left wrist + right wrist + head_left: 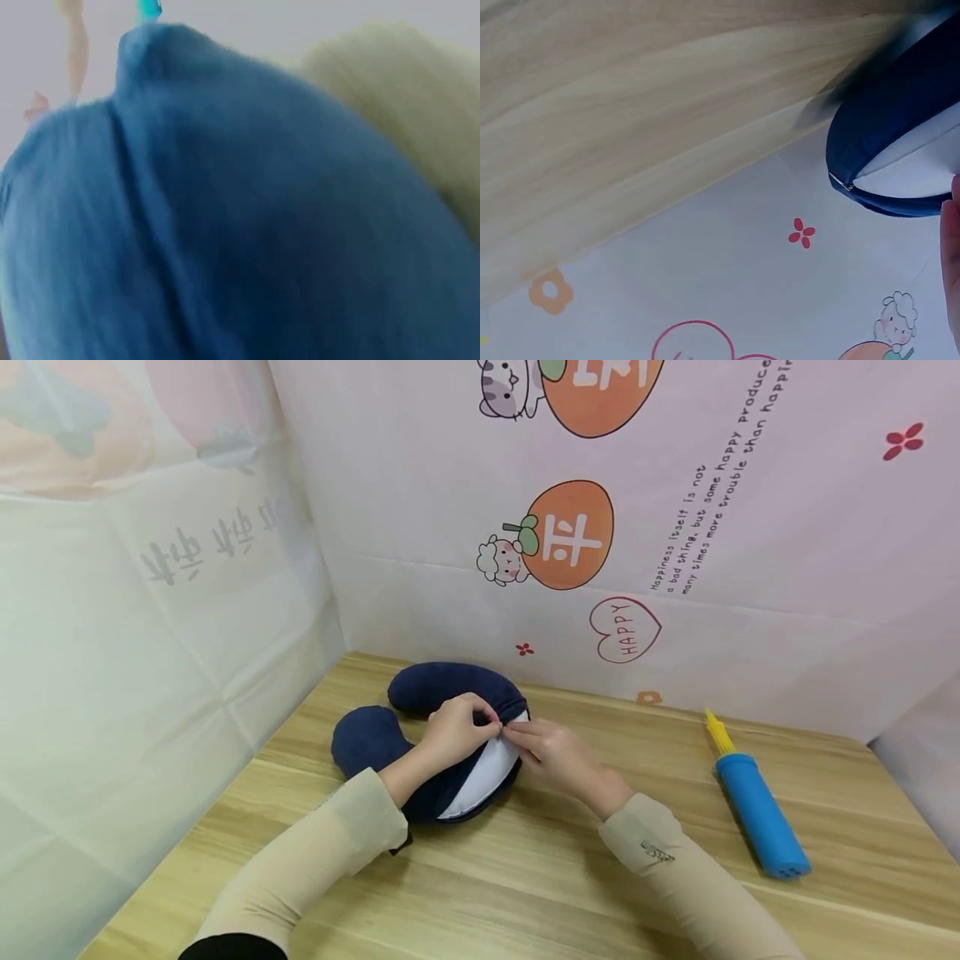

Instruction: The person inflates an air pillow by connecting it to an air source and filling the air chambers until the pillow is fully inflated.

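Observation:
A navy U-shaped neck pillow point(367, 739) lies on the table, its cover parted along the outer curve so that a white inner point(480, 781) shows. My left hand point(457, 727) reaches across the pillow and pinches the cover's edge at the upper end of the slit, thumb and forefinger curled together. From the other side my right hand point(558, 756) pinches at the same spot, fingertips nearly meeting the left ones. In the left wrist view the blurred blue cloth point(247, 195) fills most of the picture. A zipper end point(841, 182) shows at the slit's corner in the right wrist view.
A blue hand pump point(761, 814) with a yellow nozzle point(718, 732) lies on the wooden table point(480, 902) to the right. Printed cloth walls point(420, 527) stand behind and at the left. A small black tab point(401, 845) pokes out beneath the left sleeve.

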`<state>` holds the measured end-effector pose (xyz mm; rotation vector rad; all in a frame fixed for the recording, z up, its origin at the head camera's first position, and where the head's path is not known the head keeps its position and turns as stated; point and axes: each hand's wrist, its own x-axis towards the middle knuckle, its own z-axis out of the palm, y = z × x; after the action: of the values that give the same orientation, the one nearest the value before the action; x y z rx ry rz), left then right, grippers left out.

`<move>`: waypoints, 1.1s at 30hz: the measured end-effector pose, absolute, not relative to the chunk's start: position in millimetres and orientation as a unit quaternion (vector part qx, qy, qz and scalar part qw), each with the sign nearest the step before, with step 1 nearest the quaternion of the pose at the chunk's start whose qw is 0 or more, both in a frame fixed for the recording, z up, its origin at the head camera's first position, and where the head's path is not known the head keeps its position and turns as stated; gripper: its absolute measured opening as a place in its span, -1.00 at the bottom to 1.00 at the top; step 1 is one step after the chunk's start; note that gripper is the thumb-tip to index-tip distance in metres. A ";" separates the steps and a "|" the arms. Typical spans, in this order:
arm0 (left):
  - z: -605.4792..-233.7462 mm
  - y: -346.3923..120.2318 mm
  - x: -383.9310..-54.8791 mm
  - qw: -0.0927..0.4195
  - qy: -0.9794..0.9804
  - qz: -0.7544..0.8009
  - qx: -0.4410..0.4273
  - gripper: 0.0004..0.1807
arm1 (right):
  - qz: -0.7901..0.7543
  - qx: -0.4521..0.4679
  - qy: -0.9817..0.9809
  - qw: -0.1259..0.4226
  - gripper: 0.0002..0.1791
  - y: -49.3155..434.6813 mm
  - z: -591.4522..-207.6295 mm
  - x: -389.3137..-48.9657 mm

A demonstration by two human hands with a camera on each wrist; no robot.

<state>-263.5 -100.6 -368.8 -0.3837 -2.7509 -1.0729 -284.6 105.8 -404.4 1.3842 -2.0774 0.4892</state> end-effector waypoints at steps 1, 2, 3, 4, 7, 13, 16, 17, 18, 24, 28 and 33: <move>-369.2 -100.8 -263.0 0.081 -0.919 -0.361 -0.134 -0.92 | 0.191 0.521 -0.781 0.285 -0.64 106.1 -404.0 -284.8; -369.7 -101.0 -262.5 0.081 -0.918 -0.363 -0.140 -0.92 | 0.206 0.522 -0.783 0.270 -0.67 106.8 -403.5 -285.5; -370.1 -101.2 -262.1 0.082 -0.916 -0.364 -0.146 -0.92 | 0.227 0.517 -0.786 0.252 -0.70 108.2 -402.9 -286.7; -370.7 -101.5 -261.8 0.086 -0.916 -0.363 -0.149 -0.92 | 0.254 0.506 -0.791 0.231 -0.74 110.1 -402.7 -288.9; -371.8 -102.0 -261.1 0.102 -0.911 -0.368 -0.155 -0.92 | 0.347 0.425 -0.823 0.149 -0.79 118.5 -400.3 -297.7; -375.2 -94.4 -255.8 0.137 -0.910 -0.330 -0.209 -0.92 | 0.406 0.237 -0.883 0.008 -0.65 129.8 -399.6 -319.6; -378.4 -87.5 -251.7 0.146 -0.913 -0.286 -0.252 -0.92 | 0.385 0.215 -0.898 -0.003 -0.59 129.3 -404.7 -328.4; -379.4 -85.5 -250.9 0.145 -0.913 -0.276 -0.263 -0.93 | 0.378 0.215 -0.901 0.000 -0.58 129.0 -406.5 -330.2; -380.4 -83.9 -250.4 0.142 -0.913 -0.269 -0.272 -0.93 | 0.372 0.210 -0.904 0.005 -0.59 128.7 -408.5 -331.9; -382.3 -87.2 -251.8 0.080 -0.905 -0.261 -0.325 -0.95 | 0.361 0.180 -0.914 0.037 -0.75 126.9 -417.4 -338.7; -381.2 -98.2 -252.7 0.010 -0.882 -0.263 -0.391 -0.71 | 0.373 0.156 -0.914 0.033 -0.80 127.5 -419.2 -341.0; -382.1 -110.3 -250.8 -0.036 -0.879 -0.256 -0.400 -0.47 | 0.383 0.147 -0.911 0.036 -0.82 128.7 -419.8 -343.8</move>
<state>-250.8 -110.3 -382.1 -1.2859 -2.8277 -0.8228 -343.8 128.7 -419.8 0.4519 -2.7991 1.1782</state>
